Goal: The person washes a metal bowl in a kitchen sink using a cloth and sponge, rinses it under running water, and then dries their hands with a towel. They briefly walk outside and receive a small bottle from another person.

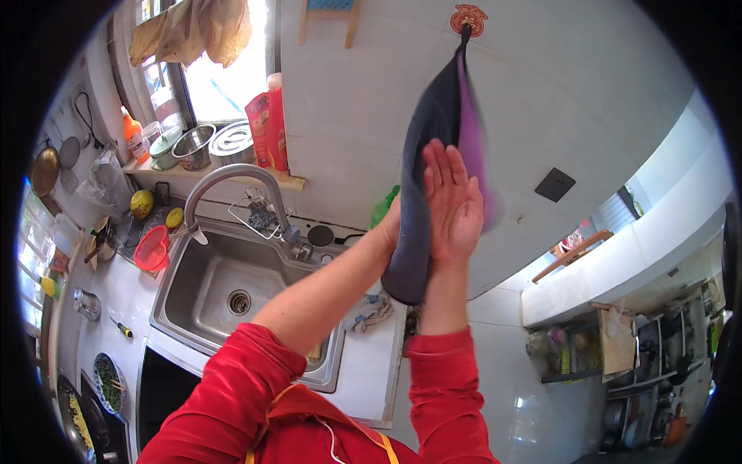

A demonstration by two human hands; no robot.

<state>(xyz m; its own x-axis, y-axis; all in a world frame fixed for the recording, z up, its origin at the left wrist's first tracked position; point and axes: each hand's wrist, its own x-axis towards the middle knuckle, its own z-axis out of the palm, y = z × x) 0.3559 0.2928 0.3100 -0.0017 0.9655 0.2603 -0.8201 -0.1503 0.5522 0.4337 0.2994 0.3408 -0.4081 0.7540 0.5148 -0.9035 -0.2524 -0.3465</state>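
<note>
A hand towel (413,168), dark grey on one face and purple on the other, hangs from a wall hook with a red decorative backing (469,20). My right hand (452,203) is raised against the towel, its palm bare and its fingers stretched upward. Only the edge of my left hand (394,221) shows; the dark cloth covers its fingers, so whether they grip it cannot be told. Both red sleeves are pushed up the forearms. Below my left forearm lies a stainless steel sink (203,290) with a curved faucet (232,169).
A crumpled cloth (371,313) lies on the counter right of the sink. Left of it are a red plastic basket (152,248), a small yellow-handled tool (123,329), a bowl of chopped greens (107,377) and a pan (75,417). Pots (194,148) line the windowsill. A wall socket (555,184) sits to the right.
</note>
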